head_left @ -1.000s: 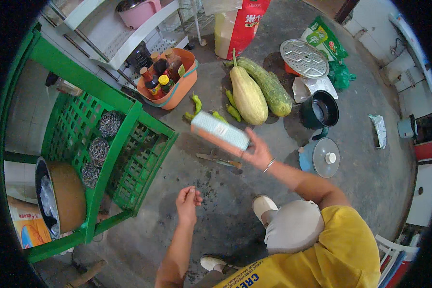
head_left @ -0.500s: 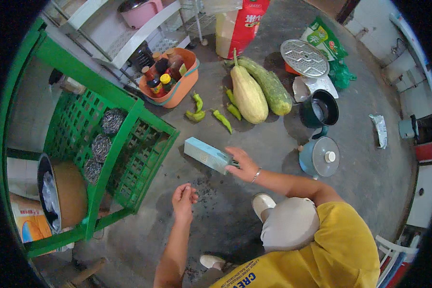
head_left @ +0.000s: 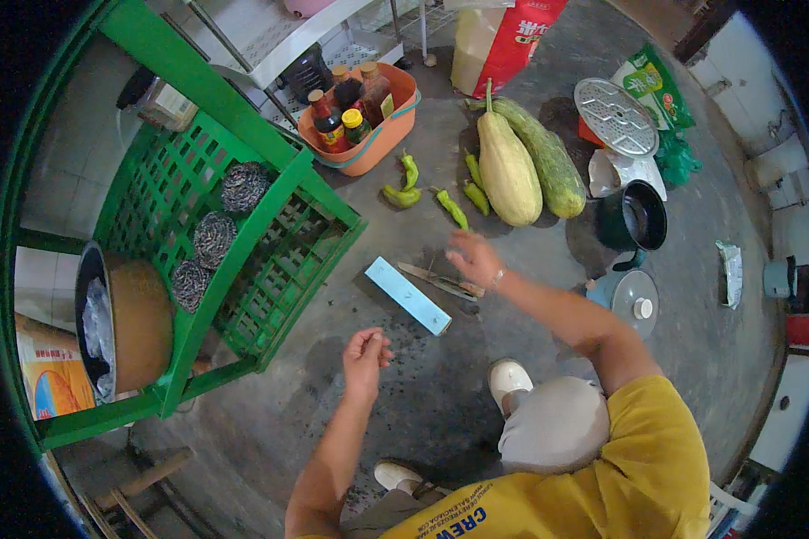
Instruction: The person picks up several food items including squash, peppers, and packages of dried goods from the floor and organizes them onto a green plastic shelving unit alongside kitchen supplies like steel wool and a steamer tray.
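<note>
My right hand (head_left: 478,261) hovers over the grey floor with its fingers apart and nothing visible in them. Just past it lies a green pepper (head_left: 452,209). Below its fingers are some thin brownish, stick-like pieces (head_left: 440,281), too unclear to name. Next to these, a long light-blue box (head_left: 407,296) rests on the floor at a slant, untouched by either hand. My left hand (head_left: 366,361) is nearer to me, its fingers curled and thumb pressed to them; whatever they hold, if anything, is hidden. Dark crumbs dot the floor beside it.
A green crate rack (head_left: 211,296) with steel-wool balls (head_left: 214,240) stands left. Beyond are an orange basket (head_left: 368,157) of bottles, a pale gourd (head_left: 510,171) and a green one (head_left: 557,180). A dark pot (head_left: 613,225) and a lidded blue pot (head_left: 627,301) stand right.
My right hand has let go of the blue box and moved away past it. The box now lies with its plain blue side up, uncovering the brownish pieces. The view has shifted left.
</note>
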`<state>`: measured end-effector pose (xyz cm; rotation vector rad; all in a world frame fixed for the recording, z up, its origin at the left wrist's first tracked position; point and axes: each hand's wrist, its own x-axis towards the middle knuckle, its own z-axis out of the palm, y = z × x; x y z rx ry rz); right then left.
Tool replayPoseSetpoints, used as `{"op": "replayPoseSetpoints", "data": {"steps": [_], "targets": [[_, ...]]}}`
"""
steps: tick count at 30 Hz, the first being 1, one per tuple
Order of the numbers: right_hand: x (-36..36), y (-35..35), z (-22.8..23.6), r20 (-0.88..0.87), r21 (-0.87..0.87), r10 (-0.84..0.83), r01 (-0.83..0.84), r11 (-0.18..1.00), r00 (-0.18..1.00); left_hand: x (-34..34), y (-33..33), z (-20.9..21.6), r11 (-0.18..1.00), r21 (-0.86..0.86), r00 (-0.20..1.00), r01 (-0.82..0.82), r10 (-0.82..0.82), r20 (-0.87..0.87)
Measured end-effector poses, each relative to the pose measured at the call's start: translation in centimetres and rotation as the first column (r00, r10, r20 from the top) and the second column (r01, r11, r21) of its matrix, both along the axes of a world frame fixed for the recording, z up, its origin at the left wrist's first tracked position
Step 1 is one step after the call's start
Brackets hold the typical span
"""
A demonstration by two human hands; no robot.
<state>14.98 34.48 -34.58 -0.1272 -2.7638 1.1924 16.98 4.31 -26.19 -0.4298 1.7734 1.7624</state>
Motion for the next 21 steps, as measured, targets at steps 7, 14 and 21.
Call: {"op": "replayPoseSetpoints", "data": {"steps": [7,14,21], "targets": [[-13.1,-0.9,-1.1,0.081,0.397,-0.015,-0.018,0.918,0.997,0.8,-1.5,0.7,0.998,-0.055,0.998,-0.007,0.01,0.063],[-15.8,-2.5,-2.0,0.28,0.579,-0.097,-0.087,0.811,0.955,1.5,-4.2,-0.2,0.996,-0.019,0.994,-0.082,0.083,0.065],[-12.3,-0.4,-1.1,0.436,0.051,-0.1,0.086,0.995,0.895,2.5,-4.4,0.5,0.999,-0.017,0.998,-0.051,0.051,0.032]]}}
